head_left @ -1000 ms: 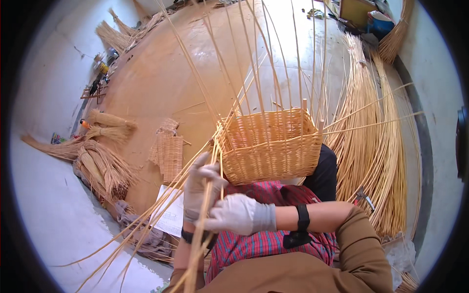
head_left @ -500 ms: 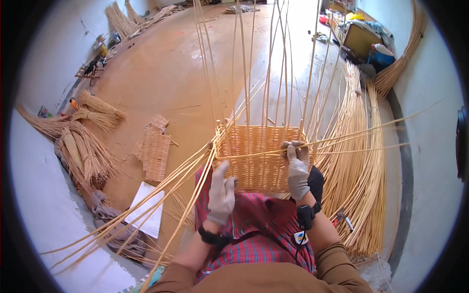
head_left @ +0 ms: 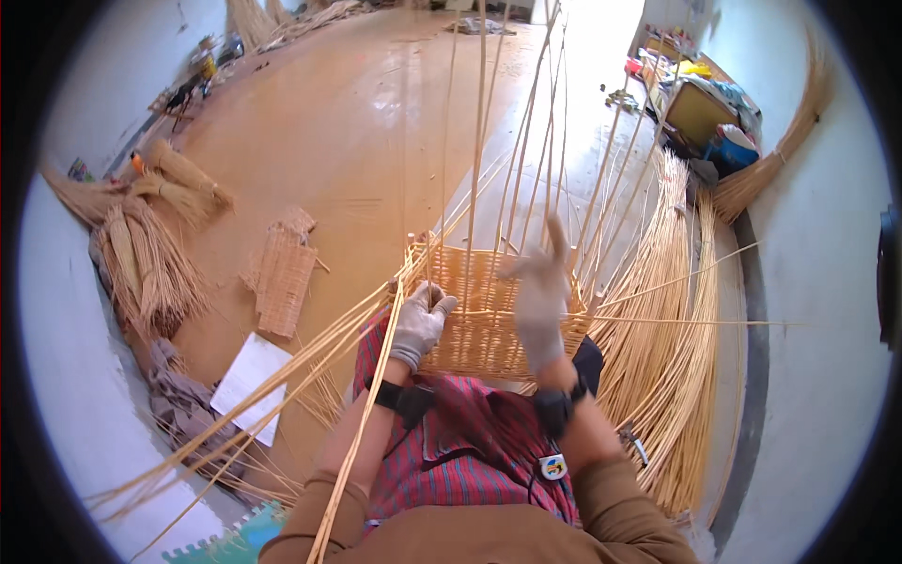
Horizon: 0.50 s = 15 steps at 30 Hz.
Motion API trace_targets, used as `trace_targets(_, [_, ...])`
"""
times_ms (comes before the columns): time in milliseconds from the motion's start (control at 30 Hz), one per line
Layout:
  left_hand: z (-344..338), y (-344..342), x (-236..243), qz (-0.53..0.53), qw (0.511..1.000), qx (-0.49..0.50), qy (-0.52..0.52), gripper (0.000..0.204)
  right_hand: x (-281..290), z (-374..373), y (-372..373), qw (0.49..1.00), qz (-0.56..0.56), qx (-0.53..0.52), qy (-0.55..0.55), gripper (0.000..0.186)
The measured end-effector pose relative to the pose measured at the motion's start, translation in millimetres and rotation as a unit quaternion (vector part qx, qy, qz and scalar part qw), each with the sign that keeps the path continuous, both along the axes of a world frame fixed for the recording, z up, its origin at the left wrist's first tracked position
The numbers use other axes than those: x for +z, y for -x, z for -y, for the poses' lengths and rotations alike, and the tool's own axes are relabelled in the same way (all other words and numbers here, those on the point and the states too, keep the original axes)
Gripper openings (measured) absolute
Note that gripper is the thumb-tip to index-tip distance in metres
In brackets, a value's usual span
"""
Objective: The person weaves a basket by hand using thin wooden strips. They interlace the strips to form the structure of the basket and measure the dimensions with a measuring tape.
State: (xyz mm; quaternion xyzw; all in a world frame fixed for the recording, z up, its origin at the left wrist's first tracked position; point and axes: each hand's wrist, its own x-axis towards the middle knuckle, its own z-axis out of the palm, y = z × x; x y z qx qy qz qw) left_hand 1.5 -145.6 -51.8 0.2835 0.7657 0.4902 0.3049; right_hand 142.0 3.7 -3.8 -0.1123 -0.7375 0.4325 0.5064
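A partly woven wicker basket (head_left: 479, 343) stands at my lap, with tall thin upright rods (head_left: 479, 141) rising from it. At its left side my left hand (head_left: 420, 324), in a pale glove, is closed in a pinch on a wicker rod (head_left: 429, 270). My right hand (head_left: 541, 305), gloved too and smeared by motion, is raised in front of the basket's right half. Its fingers look spread, with nothing seen in them. Long loose rods (head_left: 282, 385) fan out from the basket's left corner, and some pass over my left forearm.
Large bundles of wicker rods (head_left: 648, 376) lie along the right, with pliers (head_left: 632, 444) beside my right forearm. More bundles (head_left: 150, 254) rest at the left wall. A flat woven panel (head_left: 285, 282) and a white sheet (head_left: 252, 381) are on the floor at left.
My right hand has let go of the rods at the basket's right side and moved inward, fingers spreading. My left hand has risen to the basket's left side and closed on a rod.
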Motion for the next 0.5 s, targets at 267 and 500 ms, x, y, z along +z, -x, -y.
trace_targets(267, [-10, -11, 22, 0.154, 0.986, 0.043, -0.044, 0.054, -30, 45, -70, 0.927, -0.074, -0.012, 0.368, 0.019])
trace_targets(500, [-6, -43, 51, 0.063, 0.97, 0.161, -0.171, 0.034, -15, 11, -113, 0.936, 0.031, -0.151, 0.317, 0.022])
